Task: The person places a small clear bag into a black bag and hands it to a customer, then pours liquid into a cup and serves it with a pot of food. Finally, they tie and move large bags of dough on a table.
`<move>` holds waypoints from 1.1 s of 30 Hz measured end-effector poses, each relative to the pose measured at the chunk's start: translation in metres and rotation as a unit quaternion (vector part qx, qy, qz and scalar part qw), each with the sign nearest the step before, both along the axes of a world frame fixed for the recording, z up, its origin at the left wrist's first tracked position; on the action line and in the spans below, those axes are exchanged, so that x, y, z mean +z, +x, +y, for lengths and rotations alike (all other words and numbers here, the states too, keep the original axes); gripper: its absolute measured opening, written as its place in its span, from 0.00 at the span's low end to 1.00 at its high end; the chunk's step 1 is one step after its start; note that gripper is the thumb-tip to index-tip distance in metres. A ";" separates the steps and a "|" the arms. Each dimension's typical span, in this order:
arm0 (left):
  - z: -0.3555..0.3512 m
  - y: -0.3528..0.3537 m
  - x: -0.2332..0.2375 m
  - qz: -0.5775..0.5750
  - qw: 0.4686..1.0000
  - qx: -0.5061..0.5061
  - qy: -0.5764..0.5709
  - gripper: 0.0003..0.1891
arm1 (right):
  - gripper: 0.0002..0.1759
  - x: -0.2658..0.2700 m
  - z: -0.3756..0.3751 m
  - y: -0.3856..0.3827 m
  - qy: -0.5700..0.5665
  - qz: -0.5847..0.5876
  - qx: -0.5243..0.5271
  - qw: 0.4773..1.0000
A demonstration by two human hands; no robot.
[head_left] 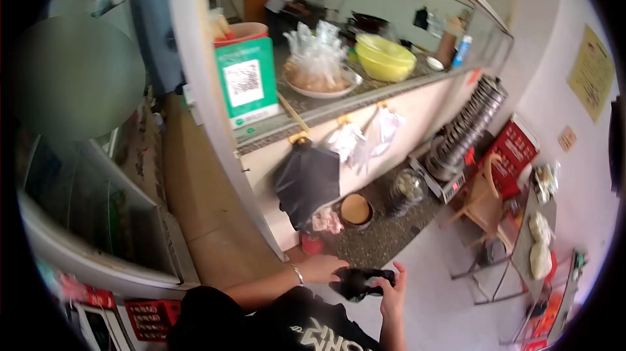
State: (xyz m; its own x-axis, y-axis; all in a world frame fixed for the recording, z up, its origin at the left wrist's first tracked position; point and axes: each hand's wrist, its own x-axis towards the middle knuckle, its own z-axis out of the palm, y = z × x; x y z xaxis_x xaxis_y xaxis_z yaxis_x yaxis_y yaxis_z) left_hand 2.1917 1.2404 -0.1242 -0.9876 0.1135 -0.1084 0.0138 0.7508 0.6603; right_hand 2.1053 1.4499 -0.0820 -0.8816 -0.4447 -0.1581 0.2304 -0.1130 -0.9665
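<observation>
A black, shiny, crumpled plastic bag [355, 282] is held in the closed grip of the left hand [321, 268] and right hand [393, 291], near the speckled dark counter [381, 239]. It is still bunched and has not been spread open.

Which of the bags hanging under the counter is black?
The big black bag, hanging nearest the left hand and right hand that hold a dark object; the two other bags are small and whitish.

The black bundle [362, 282] looks shiny, the hanging bag [306, 181] glossy plastic.
</observation>
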 end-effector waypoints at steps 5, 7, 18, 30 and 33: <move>-0.095 0.080 0.210 0.146 0.931 0.036 0.333 0.13 | 0.31 -0.002 0.008 -0.018 -0.003 -0.006 -0.010 1.000; -0.121 0.112 0.265 0.440 0.774 0.145 0.431 0.13 | 0.32 -0.005 0.012 -0.028 -0.019 -0.009 -0.009 1.000; -0.296 0.070 0.369 0.506 0.712 0.483 -0.057 0.10 | 0.21 0.009 0.007 -0.034 0.042 -0.001 -0.035 0.999; -0.295 0.059 0.433 0.579 0.736 0.343 0.083 0.08 | 0.19 -0.009 -0.016 -0.027 0.029 -0.011 -0.050 0.998; -0.337 0.057 0.431 0.584 0.727 0.341 -0.116 0.08 | 0.19 -0.025 -0.017 -0.030 0.043 0.007 -0.039 0.998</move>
State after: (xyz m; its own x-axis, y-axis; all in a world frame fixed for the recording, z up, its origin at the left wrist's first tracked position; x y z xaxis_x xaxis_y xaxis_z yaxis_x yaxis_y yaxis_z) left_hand 2.2489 0.9030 0.3068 -0.2386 -0.3337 0.9120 0.0354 0.9355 0.3516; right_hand 2.0749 1.4329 -0.1069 -0.9155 -0.3601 -0.1794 0.2098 -0.0467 -0.9766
